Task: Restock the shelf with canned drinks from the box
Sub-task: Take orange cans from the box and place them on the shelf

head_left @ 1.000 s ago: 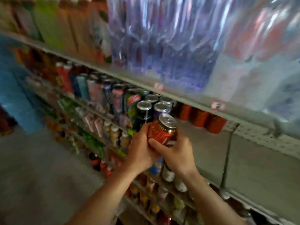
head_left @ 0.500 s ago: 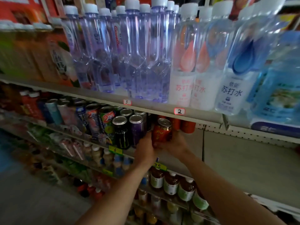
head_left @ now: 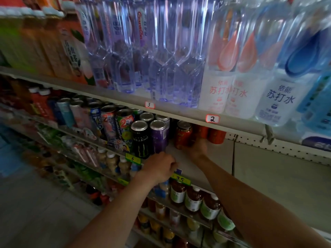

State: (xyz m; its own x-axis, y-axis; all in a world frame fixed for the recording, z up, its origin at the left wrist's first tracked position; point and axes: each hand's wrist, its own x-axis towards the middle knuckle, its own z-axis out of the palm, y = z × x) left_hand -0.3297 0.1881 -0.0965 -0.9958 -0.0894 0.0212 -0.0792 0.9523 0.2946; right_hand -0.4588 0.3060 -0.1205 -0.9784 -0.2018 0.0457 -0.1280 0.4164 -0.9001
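A red drink can stands on the middle shelf, just right of a purple can. My right hand reaches deep onto the shelf and wraps the red can's lower right side. More red cans stand behind it at the back. My left hand is off the can, curled into a loose fist at the shelf's front edge below the purple can. The box is out of view.
A black can and several other cans fill the shelf to the left. Water bottles crowd the shelf above, leaving low headroom. Tea bottles line the shelf below. The shelf is bare to the right of the red cans.
The red can went from both hands at the shelf front to standing deeper on the shelf. My left hand let go and drew back to the shelf edge.
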